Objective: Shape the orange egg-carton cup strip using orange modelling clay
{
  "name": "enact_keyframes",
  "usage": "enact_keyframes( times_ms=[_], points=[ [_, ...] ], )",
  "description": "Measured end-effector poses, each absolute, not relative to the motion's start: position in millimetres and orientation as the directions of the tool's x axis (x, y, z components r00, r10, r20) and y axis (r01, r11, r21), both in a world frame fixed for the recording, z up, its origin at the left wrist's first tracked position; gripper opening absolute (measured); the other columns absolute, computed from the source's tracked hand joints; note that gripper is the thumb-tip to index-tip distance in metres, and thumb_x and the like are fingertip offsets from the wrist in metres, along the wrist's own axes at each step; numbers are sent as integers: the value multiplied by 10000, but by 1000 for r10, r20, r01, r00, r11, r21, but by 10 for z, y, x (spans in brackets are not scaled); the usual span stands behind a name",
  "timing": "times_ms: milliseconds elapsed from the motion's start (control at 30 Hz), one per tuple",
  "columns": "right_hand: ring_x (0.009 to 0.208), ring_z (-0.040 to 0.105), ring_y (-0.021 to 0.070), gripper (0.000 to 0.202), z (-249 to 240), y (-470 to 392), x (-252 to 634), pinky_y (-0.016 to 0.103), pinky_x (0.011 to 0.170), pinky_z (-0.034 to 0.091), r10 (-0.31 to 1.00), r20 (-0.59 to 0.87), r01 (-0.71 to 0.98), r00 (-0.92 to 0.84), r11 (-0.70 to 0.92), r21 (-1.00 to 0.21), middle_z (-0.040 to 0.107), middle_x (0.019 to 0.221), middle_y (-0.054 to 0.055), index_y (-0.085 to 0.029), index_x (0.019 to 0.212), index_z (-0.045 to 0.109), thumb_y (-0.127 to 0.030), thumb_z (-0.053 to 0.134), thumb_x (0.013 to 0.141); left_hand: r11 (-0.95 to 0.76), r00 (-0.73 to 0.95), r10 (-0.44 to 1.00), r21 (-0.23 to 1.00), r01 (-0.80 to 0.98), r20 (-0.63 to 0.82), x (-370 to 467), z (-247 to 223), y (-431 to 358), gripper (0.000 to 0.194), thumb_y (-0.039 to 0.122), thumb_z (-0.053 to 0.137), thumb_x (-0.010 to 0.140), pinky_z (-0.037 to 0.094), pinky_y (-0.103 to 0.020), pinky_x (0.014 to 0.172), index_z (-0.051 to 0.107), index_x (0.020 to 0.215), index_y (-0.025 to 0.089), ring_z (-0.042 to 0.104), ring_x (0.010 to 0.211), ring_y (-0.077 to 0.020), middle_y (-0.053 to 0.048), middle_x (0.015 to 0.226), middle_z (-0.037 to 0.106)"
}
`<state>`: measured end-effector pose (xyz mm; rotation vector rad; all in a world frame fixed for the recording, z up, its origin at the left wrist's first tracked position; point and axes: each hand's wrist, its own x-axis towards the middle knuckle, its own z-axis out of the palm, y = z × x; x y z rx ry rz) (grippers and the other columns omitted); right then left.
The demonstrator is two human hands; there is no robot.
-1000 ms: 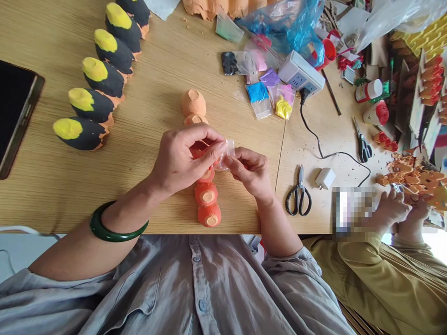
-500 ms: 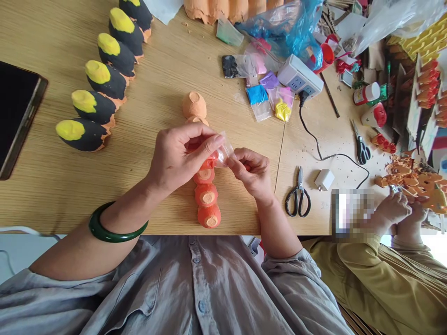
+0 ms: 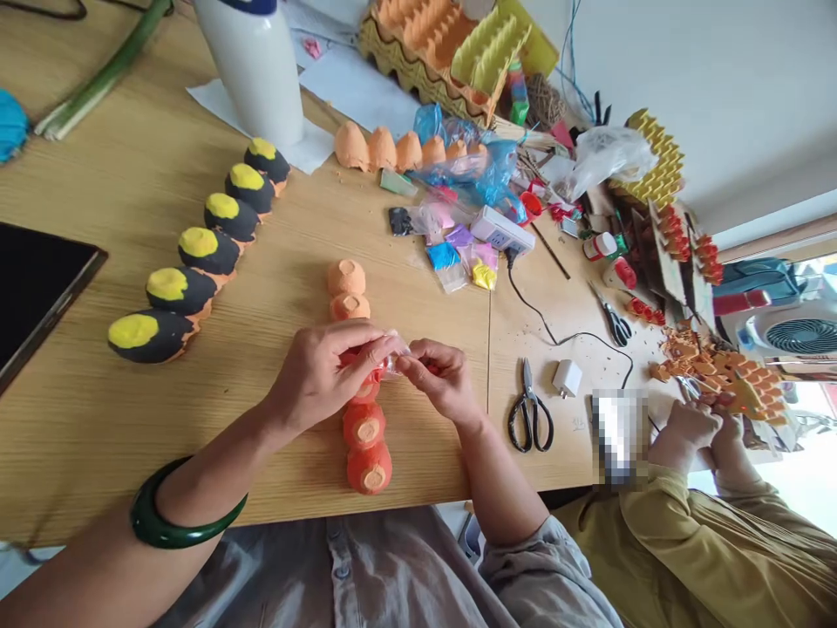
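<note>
Both my hands meet over a strip of egg-carton cups [image 3: 367, 427] standing on the table. Its near cups are covered in red, each with a bare orange top; the two far cups are plain orange. My left hand [image 3: 327, 366] pinches one side of a small clear plastic bag [image 3: 394, 359] with some red in it. The fingers of my right hand [image 3: 435, 375] are closed on the bag's other side. My left hand hides the middle cups. To the left lies a row of black cups with yellow tops [image 3: 209, 249].
Scissors [image 3: 531, 419], a white plug [image 3: 567, 378], a power strip [image 3: 502, 230] and colored clay bags [image 3: 458, 253] lie to the right. A white bottle [image 3: 258, 78] stands behind. A person's hands [image 3: 697, 427] work at far right. A dark screen [image 3: 43, 292] lies left.
The camera view has tilted up, bringing in the bottle, cartons and a fan. My two hands still hold the bag close together over the strip.
</note>
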<state>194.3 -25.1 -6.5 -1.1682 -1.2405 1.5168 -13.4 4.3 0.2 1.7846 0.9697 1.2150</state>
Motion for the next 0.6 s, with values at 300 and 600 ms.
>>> enact_keyframes(
  times_ms=[300,600],
  points=[
    [423,282,44,615,-9,-166,1953,219,413,188,958,-249,-221,-144,-276,-935,541,542,-106,-217,885,716,-750,1019,839,-493,77,869,842,219,489,-134,-146,110,181,370,723,1176,692,-376,1035,890,1156,302,872,1117,-255,-34,1195,924],
    [444,187,28,509,291,343,2225,115,361,178,792,-491,-451,363,-312,-836,390,557,-152,-250,790,480,-323,923,1030,-397,-87,886,842,365,455,-203,-593,383,323,434,691,1147,605,-613,1301,827,1408,302,782,1390,-370,-120,1472,847]
  ],
)
